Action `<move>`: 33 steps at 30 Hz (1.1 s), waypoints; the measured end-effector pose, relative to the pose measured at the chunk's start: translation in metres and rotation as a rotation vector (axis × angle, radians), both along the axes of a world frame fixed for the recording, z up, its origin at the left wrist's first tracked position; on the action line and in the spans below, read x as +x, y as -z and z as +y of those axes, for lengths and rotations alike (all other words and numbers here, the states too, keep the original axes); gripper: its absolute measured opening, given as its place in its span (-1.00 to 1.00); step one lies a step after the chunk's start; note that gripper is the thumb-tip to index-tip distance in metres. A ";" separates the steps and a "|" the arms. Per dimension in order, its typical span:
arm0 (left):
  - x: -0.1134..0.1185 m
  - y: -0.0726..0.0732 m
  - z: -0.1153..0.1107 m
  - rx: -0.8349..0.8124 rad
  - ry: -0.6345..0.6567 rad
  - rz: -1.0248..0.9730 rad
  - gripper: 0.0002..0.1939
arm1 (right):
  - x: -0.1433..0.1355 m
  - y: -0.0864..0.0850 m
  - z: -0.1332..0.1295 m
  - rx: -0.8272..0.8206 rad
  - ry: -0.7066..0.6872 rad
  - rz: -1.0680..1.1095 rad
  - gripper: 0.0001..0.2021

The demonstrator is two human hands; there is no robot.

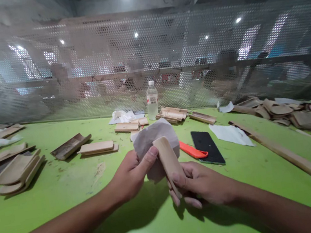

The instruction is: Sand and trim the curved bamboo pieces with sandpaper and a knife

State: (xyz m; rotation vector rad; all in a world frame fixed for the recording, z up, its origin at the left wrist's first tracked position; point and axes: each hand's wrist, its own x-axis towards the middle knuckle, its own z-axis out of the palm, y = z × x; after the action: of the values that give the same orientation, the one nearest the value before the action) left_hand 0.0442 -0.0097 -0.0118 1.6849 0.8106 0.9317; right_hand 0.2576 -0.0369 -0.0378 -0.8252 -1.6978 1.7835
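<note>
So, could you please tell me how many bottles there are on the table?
1: the clear bottle with a white cap, standing upright at the back of the green table, before the perforated screen. The side piles could hide others.

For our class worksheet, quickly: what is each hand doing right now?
Left hand: closed on grey paper, thumb against the wooden piece.
Right hand: closed, holding the wooden piece's near end.

One head view, facing forward
From the wearer's head, I looked down at near hands, the mesh (pixel 164 59) beyond.
</note>
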 end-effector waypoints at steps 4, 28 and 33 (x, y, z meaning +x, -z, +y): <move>-0.001 -0.003 -0.006 0.068 0.006 0.005 -0.57 | -0.001 0.000 -0.001 0.022 -0.017 -0.001 -0.46; 0.019 0.019 -0.008 -0.351 -0.113 -0.148 -0.53 | -0.024 -0.016 -0.014 0.666 0.280 -1.202 -0.64; 0.017 0.030 0.004 -0.535 -0.143 -0.333 -0.45 | -0.024 -0.012 -0.014 0.744 0.234 -1.306 -0.66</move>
State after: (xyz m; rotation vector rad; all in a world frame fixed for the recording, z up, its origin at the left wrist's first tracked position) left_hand 0.0609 -0.0059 -0.0423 0.9908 0.8648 0.9563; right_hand 0.2335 -0.0509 -0.0260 -1.8567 -2.5390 0.1808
